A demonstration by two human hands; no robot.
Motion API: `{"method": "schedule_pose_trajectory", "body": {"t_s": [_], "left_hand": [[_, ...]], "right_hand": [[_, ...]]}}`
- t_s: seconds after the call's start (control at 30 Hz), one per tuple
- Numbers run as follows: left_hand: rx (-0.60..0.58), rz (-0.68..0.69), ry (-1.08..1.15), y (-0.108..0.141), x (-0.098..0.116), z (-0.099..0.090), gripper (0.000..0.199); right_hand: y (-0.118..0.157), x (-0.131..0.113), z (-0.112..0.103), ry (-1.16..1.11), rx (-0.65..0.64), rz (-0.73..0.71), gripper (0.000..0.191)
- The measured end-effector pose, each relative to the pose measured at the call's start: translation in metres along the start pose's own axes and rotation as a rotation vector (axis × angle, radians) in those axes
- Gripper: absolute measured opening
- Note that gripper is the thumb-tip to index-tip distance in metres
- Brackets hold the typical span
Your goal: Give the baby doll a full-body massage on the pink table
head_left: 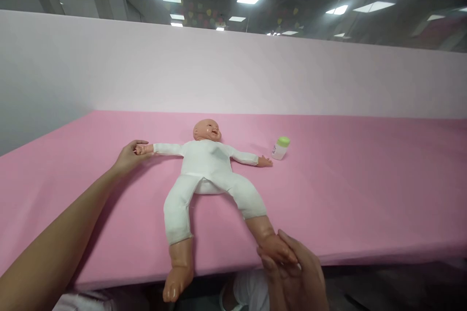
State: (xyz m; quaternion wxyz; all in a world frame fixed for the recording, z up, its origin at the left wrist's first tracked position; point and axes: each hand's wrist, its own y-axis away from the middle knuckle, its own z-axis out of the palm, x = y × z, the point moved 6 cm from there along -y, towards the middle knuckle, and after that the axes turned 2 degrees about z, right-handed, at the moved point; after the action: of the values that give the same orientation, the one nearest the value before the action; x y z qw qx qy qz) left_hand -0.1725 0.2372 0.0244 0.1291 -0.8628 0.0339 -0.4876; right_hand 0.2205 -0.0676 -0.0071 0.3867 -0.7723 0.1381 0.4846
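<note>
A baby doll [206,158] with a white cloth body and hard plastic head, hands and feet lies on its back, arms spread wide. Its head is turned to the right. At the doll's hand on the left side of the view, my left hand [129,156] has its fingers closed around that small hand. My right hand [297,272] holds the doll's foot on the right, thumb and fingers on either side of it. The doll's other foot [178,279] hangs past the front edge of the table.
A pink covered table [365,194] spreads under the doll. Right of the doll's outstretched hand stands a small clear bottle with a green cap [280,148]. Behind the table rises a white partition [233,73]. Below the front edge, white-clothed legs and a shoe show.
</note>
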Motion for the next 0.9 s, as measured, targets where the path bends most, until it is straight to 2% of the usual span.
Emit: {"method": "schedule_pose_trajectory", "body": {"t_s": [0.07, 0.13, 0.23, 0.33, 0.4, 0.47, 0.53, 0.57, 0.63, 0.7, 0.8, 0.9], "left_hand": [[0.068, 0.007, 0.154, 0.001, 0.005, -0.002, 0.062], [0.115, 0.017, 0.257, 0.004, 0.012, 0.002, 0.059], [0.16, 0.078, 0.335, 0.011, 0.029, 0.017, 0.057], [0.185, 0.261, 0.32, 0.026, 0.059, 0.037, 0.049], [0.123, 0.437, 0.209, 0.04, 0.081, 0.052, 0.039], [-0.018, 0.628, 0.054, 0.055, 0.098, 0.07, 0.031], [-0.129, 0.761, -0.044, 0.066, 0.106, 0.083, 0.029], [-0.143, 0.785, -0.054, 0.068, 0.107, 0.085, 0.029], [-0.055, 0.732, -0.009, 0.062, 0.102, 0.078, 0.029], [0.091, 0.576, 0.126, 0.048, 0.089, 0.062, 0.031], [0.315, 0.192, 0.397, 0.025, 0.049, 0.038, 0.033], [0.395, -0.154, 0.565, 0.01, 0.007, 0.033, 0.012]], "right_hand": [[-0.012, -0.024, 0.005, 0.039, 0.009, -0.136, 0.032], [-0.023, -0.045, 0.015, -0.003, -0.036, -0.232, 0.032], [-0.038, -0.066, 0.035, -0.164, -0.18, -0.284, 0.037], [-0.048, -0.078, 0.062, -0.267, -0.368, -0.307, 0.037], [-0.051, -0.08, 0.083, -0.28, -0.481, -0.304, 0.037], [-0.052, -0.082, 0.102, -0.287, -0.568, -0.305, 0.037], [-0.05, -0.085, 0.115, -0.301, -0.612, -0.32, 0.039], [-0.05, -0.086, 0.117, -0.306, -0.611, -0.332, 0.039], [-0.048, -0.089, 0.11, -0.301, -0.559, -0.362, 0.036], [-0.044, -0.089, 0.09, -0.28, -0.469, -0.415, 0.035], [-0.027, -0.077, 0.053, -0.18, -0.329, -0.531, 0.039], [0.0, -0.048, 0.031, -0.053, -0.264, -0.608, 0.033]]}}
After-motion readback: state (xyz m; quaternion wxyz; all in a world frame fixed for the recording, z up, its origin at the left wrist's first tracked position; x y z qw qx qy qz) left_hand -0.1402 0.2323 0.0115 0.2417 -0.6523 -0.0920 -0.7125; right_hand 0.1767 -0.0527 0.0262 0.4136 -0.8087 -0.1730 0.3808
